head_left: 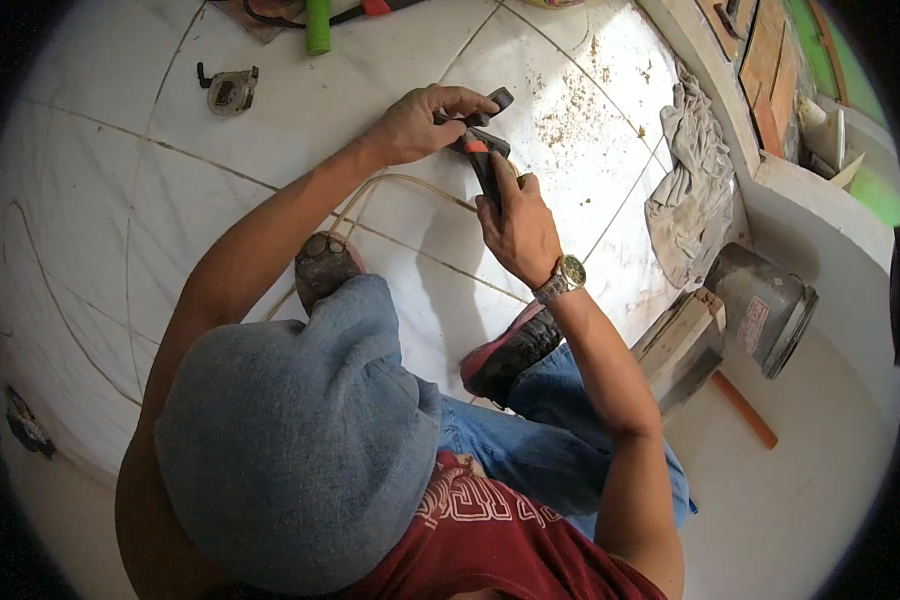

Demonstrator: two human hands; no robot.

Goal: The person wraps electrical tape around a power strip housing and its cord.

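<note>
Ahead of my knees, both hands work on a black tool with an orange band (pixel 477 147); its exact kind I cannot make out. My right hand (pixel 522 226), with a watch on the wrist, is wrapped round its black handle. My left hand (pixel 417 124) closes on the tool's far end, where a dark knob-like part (pixel 501 99) sticks out past the fingers. A pale cord (pixel 407 178) runs from beside the right hand in a loop back toward my left shoe (pixel 327 266). Whether it joins the tool is hidden by the hand.
A tape measure (pixel 232 92) lies on the white tiles at the far left, near a green tube (pixel 317 28). Brown crumbs (pixel 570 118) are scattered to the right of the tool. Farther right are a grey rag (pixel 692 180), a wooden block (pixel 682 340), a tipped container (pixel 755 290) and an orange-brown stick (pixel 745 410).
</note>
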